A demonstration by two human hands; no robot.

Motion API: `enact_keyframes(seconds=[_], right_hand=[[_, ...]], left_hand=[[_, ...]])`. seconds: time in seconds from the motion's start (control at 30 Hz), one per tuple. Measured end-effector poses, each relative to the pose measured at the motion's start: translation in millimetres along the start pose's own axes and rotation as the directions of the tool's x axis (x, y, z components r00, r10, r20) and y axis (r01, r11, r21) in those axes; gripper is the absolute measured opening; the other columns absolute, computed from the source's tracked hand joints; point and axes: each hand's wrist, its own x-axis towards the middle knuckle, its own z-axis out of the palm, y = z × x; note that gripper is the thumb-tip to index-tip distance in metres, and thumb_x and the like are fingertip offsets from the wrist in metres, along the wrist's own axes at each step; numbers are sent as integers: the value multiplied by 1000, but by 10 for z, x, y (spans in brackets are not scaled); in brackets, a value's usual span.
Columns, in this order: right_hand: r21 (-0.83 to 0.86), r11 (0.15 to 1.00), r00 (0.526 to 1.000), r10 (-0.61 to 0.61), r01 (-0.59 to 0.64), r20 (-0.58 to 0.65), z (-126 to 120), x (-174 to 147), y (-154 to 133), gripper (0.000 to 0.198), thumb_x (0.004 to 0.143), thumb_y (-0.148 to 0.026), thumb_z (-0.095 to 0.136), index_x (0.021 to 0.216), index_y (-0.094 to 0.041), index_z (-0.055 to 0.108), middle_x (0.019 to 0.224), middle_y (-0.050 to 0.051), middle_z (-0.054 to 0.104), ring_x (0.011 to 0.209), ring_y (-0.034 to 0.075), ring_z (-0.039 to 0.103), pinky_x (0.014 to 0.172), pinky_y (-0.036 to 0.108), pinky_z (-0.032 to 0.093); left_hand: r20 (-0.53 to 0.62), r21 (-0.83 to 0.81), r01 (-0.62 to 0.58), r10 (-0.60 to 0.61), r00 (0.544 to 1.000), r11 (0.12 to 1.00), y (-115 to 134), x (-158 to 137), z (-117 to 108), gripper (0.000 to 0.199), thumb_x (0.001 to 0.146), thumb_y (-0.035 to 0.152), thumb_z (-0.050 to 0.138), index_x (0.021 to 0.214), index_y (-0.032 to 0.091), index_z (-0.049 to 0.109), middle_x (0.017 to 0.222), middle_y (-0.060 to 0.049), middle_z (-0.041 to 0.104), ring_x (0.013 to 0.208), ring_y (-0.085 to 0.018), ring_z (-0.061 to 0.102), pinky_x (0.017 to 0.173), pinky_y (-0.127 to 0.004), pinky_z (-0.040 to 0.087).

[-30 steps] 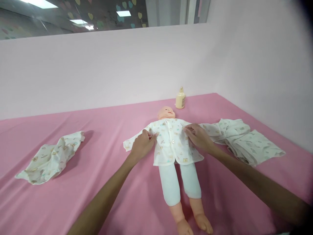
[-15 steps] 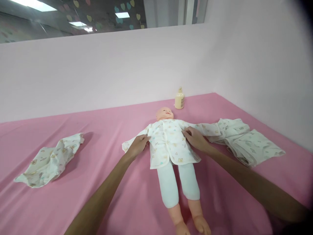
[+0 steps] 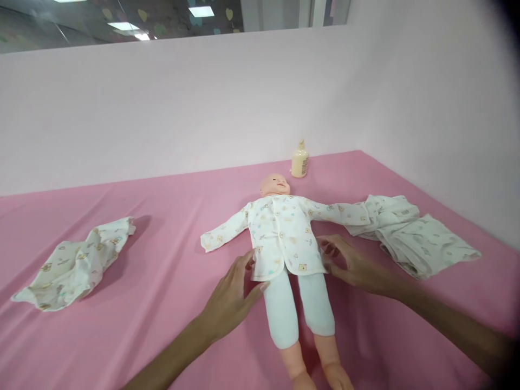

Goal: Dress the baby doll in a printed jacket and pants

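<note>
A baby doll [image 3: 275, 185] lies on its back, feet toward me, dressed in a white patterned long-sleeved jacket [image 3: 280, 233] with its front closed. White cloth leggings [image 3: 281, 314] cover its legs to below the knees, leaving the feet bare. Beside the jacket's lower left edge is my left hand [image 3: 233, 292], fingers apart, its thumb by the doll's hip. My right hand [image 3: 353, 265] is at the opposite lower edge, thumb and fingers spread, fingertips at or very near the cloth. Neither hand grips anything.
A crumpled patterned cloth garment [image 3: 81, 265] lies on the pink sheet [image 3: 162, 271] at left. Folded patterned cloth [image 3: 422, 238] is at right, touching the doll's sleeve end. A pump bottle [image 3: 299, 162] stands behind the head. White walls [image 3: 182, 108] border the back and right.
Both hands have let go of the jacket's sides and moved down toward its hem, their fingers spreading. The jacket's lower right corner lies closer to the body. The view has shifted slightly.
</note>
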Motion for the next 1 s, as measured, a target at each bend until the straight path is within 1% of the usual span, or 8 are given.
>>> enact_keyframes(seconds=[0.13, 0.27, 0.37, 0.47, 0.63, 0.8, 0.93, 1.0], right_hand=[[-97, 994, 999, -43, 44, 15, 97, -102, 76, 56, 84, -27, 61, 137, -32, 46, 128, 8, 61, 115, 28, 60, 92, 43, 54], [-184, 982, 993, -54, 33, -109, 261, 0, 154, 30, 85, -22, 54, 114, -24, 59, 115, 9, 66, 110, 29, 61, 88, 44, 54], [-109, 994, 988, -28, 11, -152, 314, 31, 153, 19, 91, -21, 42, 99, -23, 60, 103, 8, 69, 98, 26, 65, 83, 42, 54], [10, 1000, 984, 10, -9, -176, 294, -23, 122, 22, 94, -23, 41, 104, -24, 60, 105, 7, 70, 95, 25, 67, 80, 40, 55], [-161, 987, 959, -67, 23, -276, 264, -205, 88, 31, 96, -23, 40, 121, -24, 59, 110, 10, 72, 101, 27, 68, 81, 43, 57], [-523, 823, 912, -365, 222, -186, 383, -324, 152, 44, 93, -9, 38, 132, -18, 56, 90, 10, 73, 83, 26, 70, 74, 43, 59], [-697, 636, 850, -522, 332, -71, 465, -368, 246, 58, 85, 3, 39, 139, -15, 50, 89, 11, 72, 79, 27, 69, 72, 45, 58], [-699, 617, 829, -556, 362, -61, 478, -393, 295, 62, 84, 2, 41, 142, -18, 48, 94, 11, 73, 81, 29, 68, 75, 47, 57]], left_hand=[[-5, 39, -27, 27, 1000, 999, -121, -80, 71, 56, 97, 33, 45, 149, 34, 25, 135, -8, 53, 117, -23, 56, 93, -41, 51], [-132, 110, 85, -70, 989, 990, -138, 65, 206, 61, 92, 33, 51, 148, 25, 30, 127, -12, 58, 111, -27, 59, 87, -42, 52], [-146, 67, 165, -154, 977, 984, -78, 154, 224, 56, 96, 35, 42, 148, 21, 30, 108, -9, 66, 95, -25, 64, 78, -40, 53], [-106, 8, 136, -134, 985, 991, -26, 135, 137, 45, 98, 28, 32, 143, 25, 35, 104, -6, 68, 90, -22, 65, 73, -34, 51], [-167, 350, 32, 29, 985, 936, -87, -19, 95, 46, 92, 15, 32, 136, 24, 45, 92, -5, 70, 78, -22, 66, 64, -32, 48], [-141, 717, -131, 326, 935, 685, -237, -97, 293, 62, 79, -2, 35, 136, 15, 48, 76, -7, 67, 69, -23, 63, 62, -34, 50], [-101, 809, -128, 350, 931, 574, -211, -160, 410, 71, 72, -8, 38, 142, 8, 43, 90, -12, 69, 82, -26, 65, 76, -40, 54], [-61, 813, -129, 303, 951, 568, -146, -204, 428, 72, 74, -7, 41, 144, 8, 41, 101, -14, 69, 89, -27, 65, 80, -42, 54]])
